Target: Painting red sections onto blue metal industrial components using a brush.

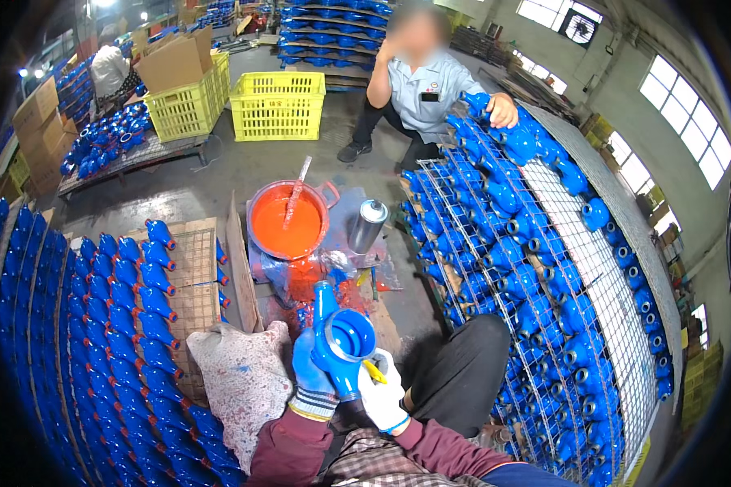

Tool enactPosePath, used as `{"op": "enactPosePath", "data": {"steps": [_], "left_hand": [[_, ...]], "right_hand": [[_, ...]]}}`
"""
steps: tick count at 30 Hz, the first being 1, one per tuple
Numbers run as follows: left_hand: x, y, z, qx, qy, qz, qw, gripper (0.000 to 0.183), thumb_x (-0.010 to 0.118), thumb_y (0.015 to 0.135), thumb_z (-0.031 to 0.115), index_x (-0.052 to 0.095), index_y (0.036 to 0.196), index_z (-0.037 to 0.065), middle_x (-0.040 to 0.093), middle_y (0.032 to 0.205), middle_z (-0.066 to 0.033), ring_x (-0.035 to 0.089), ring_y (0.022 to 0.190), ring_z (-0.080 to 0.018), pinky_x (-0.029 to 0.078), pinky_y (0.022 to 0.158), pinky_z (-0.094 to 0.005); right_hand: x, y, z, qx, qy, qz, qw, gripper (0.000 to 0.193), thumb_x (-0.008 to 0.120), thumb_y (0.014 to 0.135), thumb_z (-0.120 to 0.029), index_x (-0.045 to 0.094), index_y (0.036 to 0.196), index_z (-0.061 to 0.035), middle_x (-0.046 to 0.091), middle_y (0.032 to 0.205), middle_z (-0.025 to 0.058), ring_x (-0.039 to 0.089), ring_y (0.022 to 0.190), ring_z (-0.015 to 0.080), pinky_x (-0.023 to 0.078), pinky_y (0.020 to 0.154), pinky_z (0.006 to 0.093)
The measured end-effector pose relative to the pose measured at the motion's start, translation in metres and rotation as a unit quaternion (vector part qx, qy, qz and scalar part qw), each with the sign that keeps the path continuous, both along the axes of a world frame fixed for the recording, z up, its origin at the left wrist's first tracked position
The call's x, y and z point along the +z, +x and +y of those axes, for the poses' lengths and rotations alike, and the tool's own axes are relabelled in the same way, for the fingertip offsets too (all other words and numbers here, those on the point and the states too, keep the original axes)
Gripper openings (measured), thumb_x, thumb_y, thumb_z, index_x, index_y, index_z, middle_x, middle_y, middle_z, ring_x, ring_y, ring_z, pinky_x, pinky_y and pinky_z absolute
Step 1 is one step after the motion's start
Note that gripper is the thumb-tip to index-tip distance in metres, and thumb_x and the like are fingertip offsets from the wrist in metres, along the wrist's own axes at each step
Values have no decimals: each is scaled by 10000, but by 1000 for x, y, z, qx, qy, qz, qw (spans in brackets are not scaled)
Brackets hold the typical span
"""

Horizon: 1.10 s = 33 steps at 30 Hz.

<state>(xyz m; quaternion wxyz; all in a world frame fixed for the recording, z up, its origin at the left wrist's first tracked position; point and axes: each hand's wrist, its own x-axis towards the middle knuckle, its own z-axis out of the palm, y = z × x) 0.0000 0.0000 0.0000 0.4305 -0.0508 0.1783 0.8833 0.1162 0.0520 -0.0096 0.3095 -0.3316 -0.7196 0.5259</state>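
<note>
My left hand, in a blue-stained glove, is closed around a blue-painted water meter body, a hollow casting with a round opening and a pipe end on either side. It is held tilted above my lap, its opening facing up. In a white glove, my right hand is closed on a thin yellow-handled tool beside the body's lower side; the tool's working end is hidden. Beyond the hands stands a bucket of orange-red paint with a paint-smeared stick in it. A silver can stands right of the bucket.
Racks of blue bodies rise at right; rows of red-ended bodies lie at left. A spattered cloth hangs by my left arm. A co-worker squats ahead, one hand on a body. Yellow crates stand behind the bucket.
</note>
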Motion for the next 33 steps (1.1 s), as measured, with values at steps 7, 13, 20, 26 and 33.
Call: {"op": "enactPosePath", "data": {"steps": [7,13,20,26,33], "left_hand": [[69,6,-14,-14,2,-38,999,601,448,923,562,552,1217,49,636,1096,-141,633,979,-279,550,845,-431],[68,-9,-47,79,-11,34,996,638,509,894,512,494,1313,31,564,1272,-157,566,1152,-308,467,993,-452],[118,-48,-50,160,-2,108,981,623,517,890,506,477,1317,55,570,1237,-131,573,1112,-292,478,940,-459],[52,-71,-63,177,48,64,981,585,656,843,372,475,1327,97,573,1229,-141,570,1121,-312,468,972,-505],[17,-77,-72,193,7,13,981,601,677,841,340,457,1348,104,571,1223,-126,575,1099,-310,500,923,-497]], "right_hand": [[17,11,24,-65,-26,106,992,250,595,941,-93,586,1175,-6,642,974,57,597,816,99,499,715,242],[63,28,63,-103,-109,275,950,340,533,984,-298,521,1199,-34,575,779,45,551,634,109,476,548,253],[47,-15,98,-56,-242,230,941,292,537,980,-334,567,1125,-83,541,741,-2,510,572,82,429,512,232],[24,-82,123,18,-119,166,979,200,585,957,-198,600,1093,-53,577,819,5,524,660,79,439,590,236],[7,-184,130,86,-93,87,988,244,642,923,-199,646,1079,-13,662,844,32,609,626,119,477,610,273]]}}
